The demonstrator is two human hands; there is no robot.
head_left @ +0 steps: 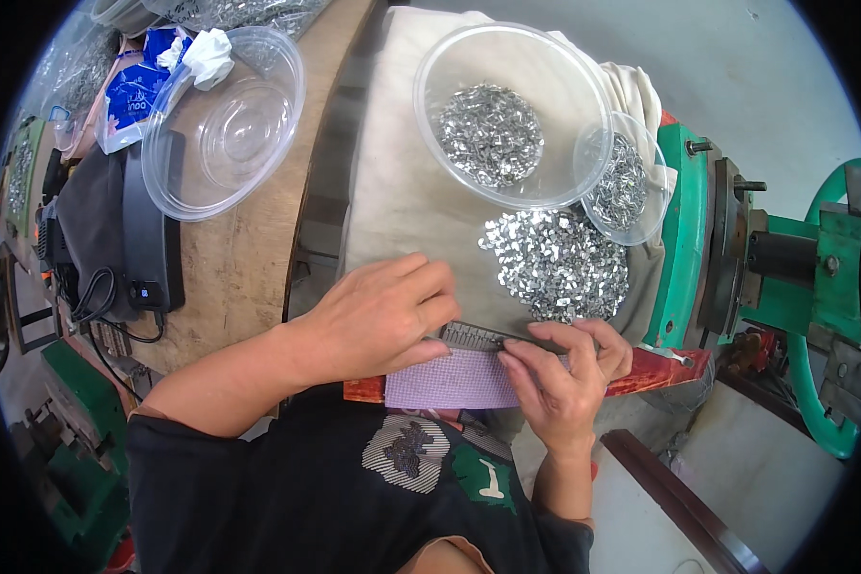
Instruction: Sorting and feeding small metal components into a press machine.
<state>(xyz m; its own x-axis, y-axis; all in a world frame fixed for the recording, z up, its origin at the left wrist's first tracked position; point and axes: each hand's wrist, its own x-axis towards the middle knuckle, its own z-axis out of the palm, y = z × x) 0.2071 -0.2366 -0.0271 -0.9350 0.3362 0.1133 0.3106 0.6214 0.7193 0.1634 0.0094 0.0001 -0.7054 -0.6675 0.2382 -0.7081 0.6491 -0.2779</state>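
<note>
A small slotted metal strip (471, 336) lies at the near edge of the cloth, its slots in a row. My left hand (378, 314) is closed at its left end, thumb and forefinger on either side of it. At the right end, thumb and forefinger of my right hand (560, 371) are pinched together; what is between them is too small to make out. Beyond my right hand is a loose heap of small shiny metal pieces (560, 268). A large clear plastic bowl (569, 86) and a smaller clear bowl (649, 215) hold more bits. A purple woven cloth (450, 381) lies below the strip.
To the left, a wooden table (230, 297) carries a clear bowl (230, 182), a blue tissue pack (134, 96) and a black device (153, 230) with a cable. Green machinery (684, 230) with a handwheel (802, 383) stands close on the right.
</note>
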